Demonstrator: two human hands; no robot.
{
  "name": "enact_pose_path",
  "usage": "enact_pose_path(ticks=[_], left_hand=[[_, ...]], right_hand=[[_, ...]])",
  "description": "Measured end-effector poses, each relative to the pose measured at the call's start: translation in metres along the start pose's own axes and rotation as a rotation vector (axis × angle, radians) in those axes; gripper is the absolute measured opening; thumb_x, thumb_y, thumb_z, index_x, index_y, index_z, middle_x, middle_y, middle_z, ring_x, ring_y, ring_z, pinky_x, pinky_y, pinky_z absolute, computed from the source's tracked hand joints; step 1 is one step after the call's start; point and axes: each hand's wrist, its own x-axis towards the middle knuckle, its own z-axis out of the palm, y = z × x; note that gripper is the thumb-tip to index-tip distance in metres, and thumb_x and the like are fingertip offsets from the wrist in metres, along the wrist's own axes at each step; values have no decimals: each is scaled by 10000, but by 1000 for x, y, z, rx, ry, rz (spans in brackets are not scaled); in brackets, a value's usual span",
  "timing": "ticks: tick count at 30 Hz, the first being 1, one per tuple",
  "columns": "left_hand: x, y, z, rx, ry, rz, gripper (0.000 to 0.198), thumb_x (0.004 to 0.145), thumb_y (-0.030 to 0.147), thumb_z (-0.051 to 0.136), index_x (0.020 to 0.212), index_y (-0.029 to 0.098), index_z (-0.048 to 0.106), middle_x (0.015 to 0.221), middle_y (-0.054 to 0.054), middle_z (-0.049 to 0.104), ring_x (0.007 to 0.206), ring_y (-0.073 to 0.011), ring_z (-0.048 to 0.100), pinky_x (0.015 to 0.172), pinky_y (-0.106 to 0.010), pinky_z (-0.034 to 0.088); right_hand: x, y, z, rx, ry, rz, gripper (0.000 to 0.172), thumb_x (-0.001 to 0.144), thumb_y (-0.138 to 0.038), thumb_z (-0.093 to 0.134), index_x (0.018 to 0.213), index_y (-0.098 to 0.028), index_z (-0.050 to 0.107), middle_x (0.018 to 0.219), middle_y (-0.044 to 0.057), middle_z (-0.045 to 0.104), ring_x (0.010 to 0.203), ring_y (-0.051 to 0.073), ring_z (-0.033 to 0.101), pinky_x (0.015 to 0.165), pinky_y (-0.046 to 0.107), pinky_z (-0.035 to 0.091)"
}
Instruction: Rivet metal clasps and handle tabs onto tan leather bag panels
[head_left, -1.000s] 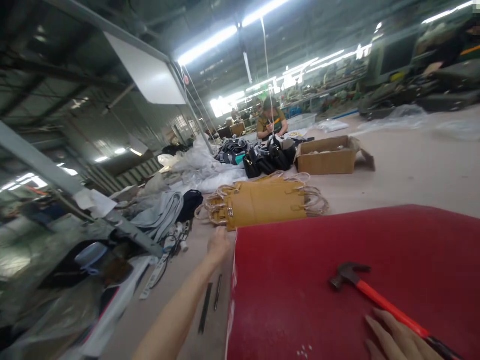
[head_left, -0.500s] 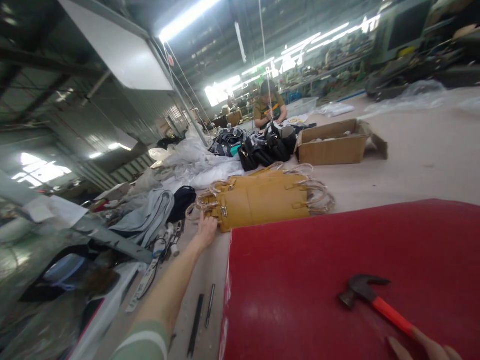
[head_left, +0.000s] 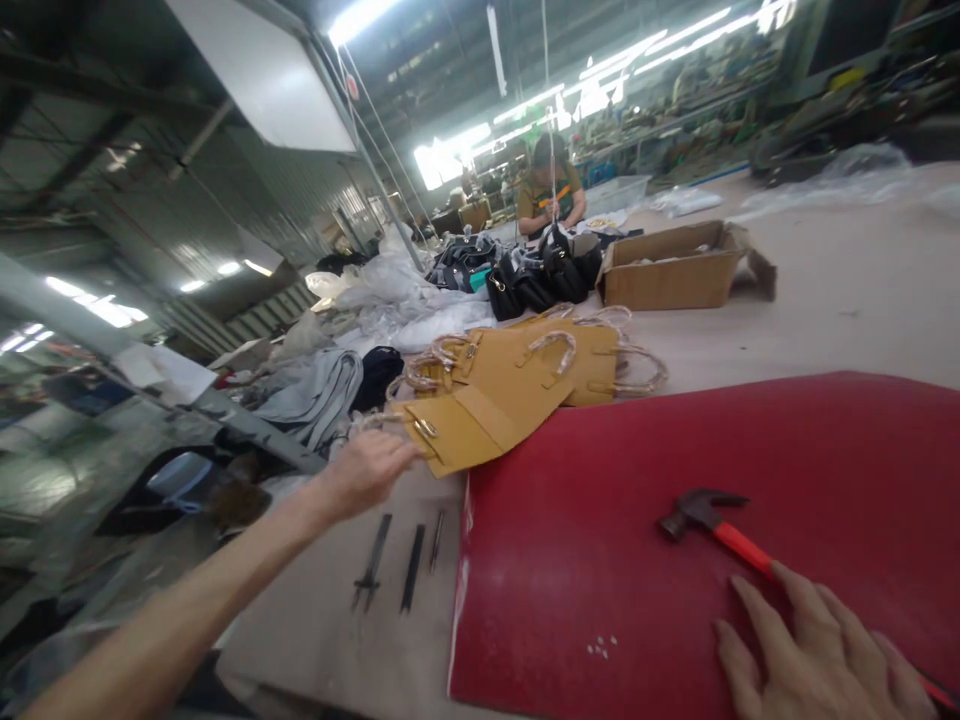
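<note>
My left hand point(head_left: 375, 465) is closed on the near end of a mustard-yellow bag panel point(head_left: 491, 420), close to its metal clasp. The panel is lifted and tilted, its lower edge over the corner of a red mat point(head_left: 570, 560). Under and behind it lie more yellow bag pieces point(head_left: 604, 372) with plastic-wrapped handles. My right hand point(head_left: 817, 640) lies over the handle of a claw hammer point(head_left: 739, 540) on the mat, fingers spread, one fingertip at the orange grip. Small white bits point(head_left: 602, 646) lie on the mat.
Left of the mat, several thin dark metal tools point(head_left: 412, 568) lie on the table. Farther back are black bags point(head_left: 536, 280), a cardboard box point(head_left: 671, 275) and clear plastic wrapping point(head_left: 375, 300). A person point(head_left: 551, 190) sits at the far end. A metal post point(head_left: 259, 430) slants at left.
My left hand has drawn the top yellow panel off the stack, toward me and leftward. My right hand has come further into view over the hammer handle.
</note>
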Motion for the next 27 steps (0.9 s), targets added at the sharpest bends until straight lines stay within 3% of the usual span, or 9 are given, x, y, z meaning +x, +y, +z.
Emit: enact_pose_path(ticks=[2,4,7,9,11,14,17,23,27], left_hand=[[-39,67,27,-42,-17,55,273,981,253,465,1129,223,692,825,-96,665,826,-267,647,937,-449,500],[-68,139,59,-118,-26,61,285,1001,210,438,1190,224,650,857,-89,683,801,-243,664,888,-420,528],[-86,234,101,-263,-48,41,266,928,128,509,1168,198,599,895,-80,672,811,-232,672,793,-377,564],[-85,279,116,-325,-108,67,261,828,82,564,1073,171,582,943,-102,653,819,-244,668,691,-347,570],[-79,308,122,-347,-128,112,281,772,75,581,1041,157,564,980,-121,636,816,-253,661,644,-341,570],[-71,328,121,-345,-96,165,262,773,80,564,1025,147,548,976,-128,621,800,-252,649,643,-349,575],[-71,335,120,-341,-57,223,237,789,76,539,1017,138,545,957,-127,615,835,-256,648,659,-345,578],[-82,329,131,-294,-62,341,181,851,113,521,1025,130,569,925,-116,634,814,-241,660,651,-329,570],[-88,321,141,-298,-39,387,117,892,181,535,992,145,583,871,-89,641,738,-229,664,610,-324,555]], right_hand=[[6,-8,-11,-49,-33,5,472,932,-408,396,1228,-120,623,1439,270,507,1288,504,508,1067,692,376],[9,-13,-18,-82,-52,9,457,952,-399,402,1211,-107,639,1439,267,510,1300,481,500,1074,669,378],[10,-17,-22,-120,-69,-12,436,964,-384,440,1227,-100,642,1453,260,503,1312,455,484,1073,640,379],[9,-17,-23,-150,-82,-29,423,967,-374,459,1239,-104,641,1454,255,502,1303,438,484,1059,617,387],[8,-17,-24,-177,-95,-44,423,969,-375,473,1248,-106,643,1453,248,503,1289,422,488,1046,588,392],[8,-15,-25,-201,-117,-62,437,975,-395,473,1250,-107,654,1457,235,502,1281,404,487,1035,551,391],[7,-13,-26,-208,-114,-72,441,977,-405,464,1236,-112,666,1452,226,511,1268,395,490,1016,536,392],[15,-12,-34,-136,-159,-62,450,983,-408,441,1226,-99,659,1389,230,571,1217,380,527,989,531,397],[24,-27,-37,58,-144,-151,423,991,-406,456,1233,-113,644,1375,197,602,1251,362,529,1049,537,384]])
